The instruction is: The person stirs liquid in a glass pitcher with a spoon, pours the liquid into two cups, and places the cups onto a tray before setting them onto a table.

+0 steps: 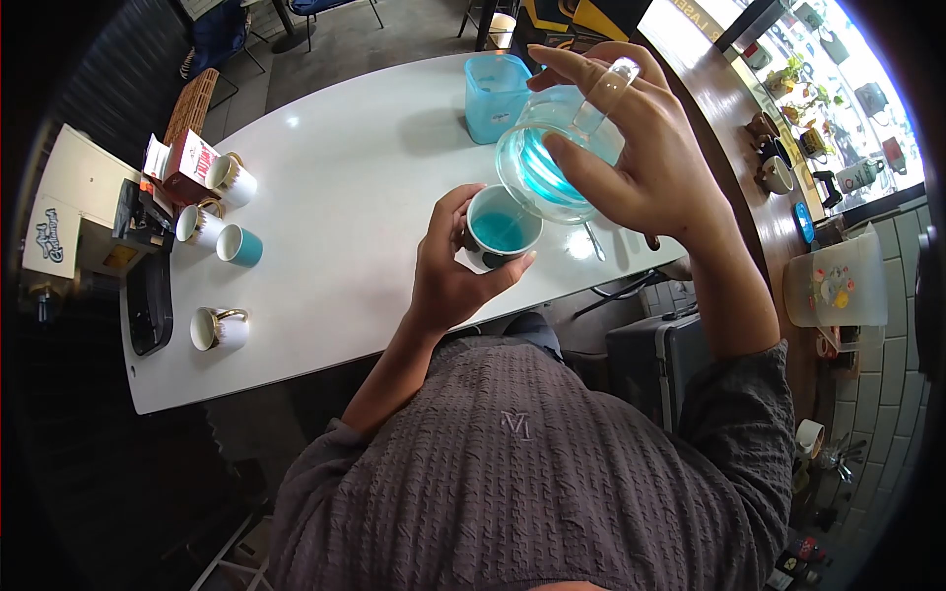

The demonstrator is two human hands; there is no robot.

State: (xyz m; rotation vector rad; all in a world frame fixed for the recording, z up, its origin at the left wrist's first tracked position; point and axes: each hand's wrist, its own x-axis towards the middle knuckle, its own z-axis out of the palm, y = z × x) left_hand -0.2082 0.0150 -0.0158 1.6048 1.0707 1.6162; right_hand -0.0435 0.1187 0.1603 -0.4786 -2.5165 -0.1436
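Observation:
My left hand [448,261] is wrapped round a white cup [505,225] that has blue liquid inside. Over the cup's right side, my right hand [631,148] grips a clear glass pitcher [552,163] by its handle, tilted, with bright blue liquid in it. The pitcher's rim is right at the cup's rim; whether liquid is flowing cannot be made out. Just behind the pitcher stands a light blue plastic container [493,98]. A spoon [595,242] lies on the white table [325,246] under the pitcher.
At the table's left are white mugs [232,182] with gold handles, a blue cup [239,246], a red and white box [187,167], a black tray [150,303] and a machine [74,217]. A wooden counter with cups and a translucent bin [836,281] runs along the right.

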